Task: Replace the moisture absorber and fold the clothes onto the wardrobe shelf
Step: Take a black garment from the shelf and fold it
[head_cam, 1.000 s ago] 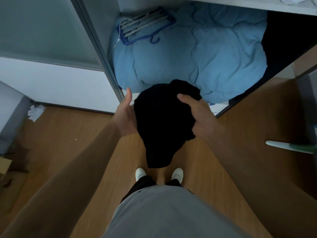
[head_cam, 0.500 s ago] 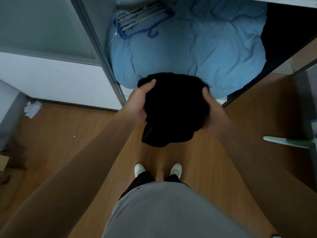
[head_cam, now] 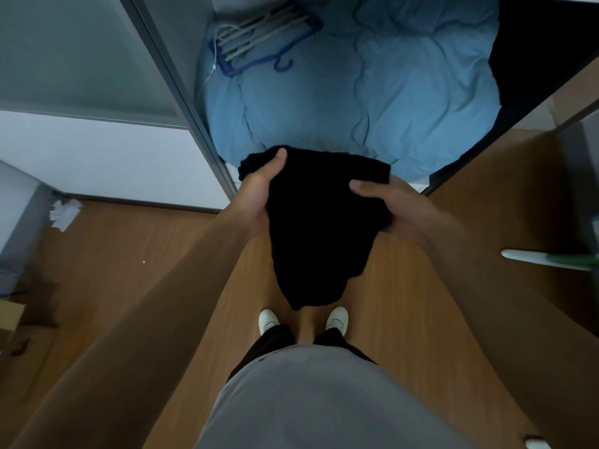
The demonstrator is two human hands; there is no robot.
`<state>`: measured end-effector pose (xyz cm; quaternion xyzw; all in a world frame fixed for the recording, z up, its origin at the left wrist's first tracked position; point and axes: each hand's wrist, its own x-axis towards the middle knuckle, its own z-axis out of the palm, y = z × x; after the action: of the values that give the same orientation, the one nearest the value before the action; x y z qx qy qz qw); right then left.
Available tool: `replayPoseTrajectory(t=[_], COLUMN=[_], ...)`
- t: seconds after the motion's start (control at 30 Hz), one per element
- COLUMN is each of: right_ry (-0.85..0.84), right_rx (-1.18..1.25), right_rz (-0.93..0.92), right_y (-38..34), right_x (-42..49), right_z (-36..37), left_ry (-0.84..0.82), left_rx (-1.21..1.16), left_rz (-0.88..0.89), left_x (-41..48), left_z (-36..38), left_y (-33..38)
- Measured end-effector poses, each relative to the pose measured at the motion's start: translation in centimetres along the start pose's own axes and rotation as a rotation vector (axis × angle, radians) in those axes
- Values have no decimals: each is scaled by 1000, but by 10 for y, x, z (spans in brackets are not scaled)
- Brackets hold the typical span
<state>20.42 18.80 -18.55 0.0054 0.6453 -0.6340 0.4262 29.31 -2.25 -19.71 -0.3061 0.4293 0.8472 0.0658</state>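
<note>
– Both of our hands are closed on the black garment (head_cam: pixel 321 228), aren't they?

– Yes. Our left hand (head_cam: pixel 259 192) grips its upper left corner, thumb laid over the top and fingers tucked beneath. Our right hand (head_cam: pixel 398 205) holds the right edge the same way, thumb on top of the cloth.

– And where does the garment sit?

– We hold it in the air in front of us, bunched between the hands, with its lower part hanging to a point above our white shoes (head_cam: pixel 269 320). Its top edge overlaps the front of the blue duvet (head_cam: pixel 372 92); we cannot tell whether they touch.

– What lies beyond that?

– The duvet fills the bottom of the open wardrobe (head_cam: pixel 178 24). On its far left corner rests a bundle of hangers (head_cam: pixel 259 37), pale ones and a blue one. Left of the opening we see the frosted sliding door (head_cam: pixel 81 50).

– And around us?

– We stand on a wooden floor (head_cam: pixel 129 254), our grey top (head_cam: pixel 324 400) filling the bottom of the view. Crumpled white paper (head_cam: pixel 64 213) lies by the wall at the far left, with a cardboard box (head_cam: pixel 9 315) nearer us on that side. A white and green object (head_cam: pixel 547 259) pokes in from the right edge; we cannot tell what it is.
</note>
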Motion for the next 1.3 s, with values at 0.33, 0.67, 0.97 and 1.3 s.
replayPoseTrajectory(t=[0.33, 0.67, 0.97, 1.3], right_ry=[287, 408, 248, 273], right_rx=[-50, -10, -332, -1289], right_rz=[-102, -196, -238, -349], right_y=[15, 2, -1, 16], right_x=[11, 23, 20, 22], right_z=[-9, -13, -10, 4], left_ry=[152, 111, 156, 52], left_rx=[135, 322, 491, 441], left_rz=[-11, 36, 66, -79], left_x=[14, 29, 37, 27], left_z=[-35, -38, -34, -19], left_y=[20, 32, 28, 32])
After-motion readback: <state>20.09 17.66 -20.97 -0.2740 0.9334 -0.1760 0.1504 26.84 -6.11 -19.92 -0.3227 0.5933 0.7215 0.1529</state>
